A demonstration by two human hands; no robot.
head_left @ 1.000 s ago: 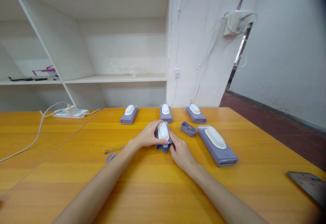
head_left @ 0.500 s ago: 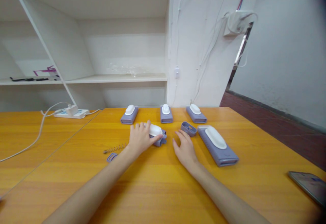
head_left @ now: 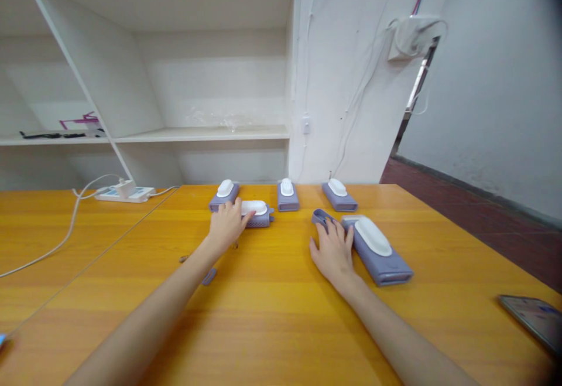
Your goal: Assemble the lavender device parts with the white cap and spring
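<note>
My left hand (head_left: 227,224) is closed around the left end of a purple-grey case (head_left: 260,220) with a white oval piece (head_left: 254,207) on top, on the table. Small tabs stick out at the case's right end. With its fingers apart, my right hand (head_left: 332,251) reaches over a hollow purple-grey oval part (head_left: 321,217); whether the fingertips touch it I cannot tell. A larger purple-grey case (head_left: 386,266) with a white oval top lies just right of that hand. My left forearm mostly hides a spring (head_left: 183,259) and partly covers a small purple piece (head_left: 209,276).
Along the table's back edge stand three similar cases: left (head_left: 218,203), middle (head_left: 288,202) and right (head_left: 345,203). A phone (head_left: 533,318) lies at the right edge. A white power strip (head_left: 138,195) with cables sits back left, below white shelves (head_left: 211,134).
My left hand has moved left and away from me with its case, now close to the back left case. My right hand has moved right, over the hollow oval part.
</note>
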